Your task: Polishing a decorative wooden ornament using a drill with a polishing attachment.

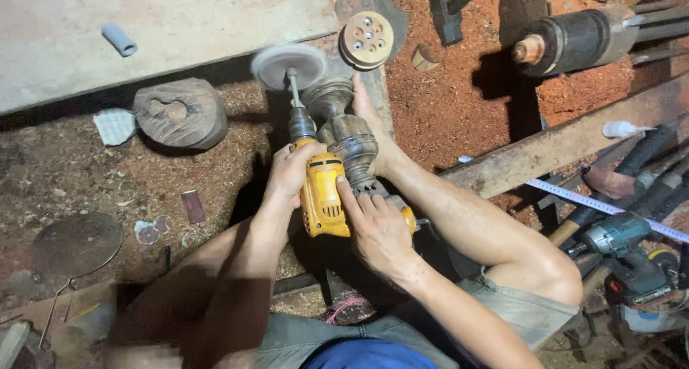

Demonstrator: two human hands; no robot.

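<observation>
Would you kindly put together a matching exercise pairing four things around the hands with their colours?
Things:
1. drill body
2. buffing disc
3. short tube
4. cordless driver

Colours:
A. teal
B. white
C. yellow
D. pale grey-blue

Pairs: 1-C, 2-B, 3-D, 4-A

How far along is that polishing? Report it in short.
Done: the turned wooden piece is fully shaped, with a sheen on its middle. In hand: left hand and right hand grip the yellow drill; its buffing disc spins, blurred, by the piece's far end, a foot bracing it. Left: probably that duller far end; the underside is hidden.
</observation>
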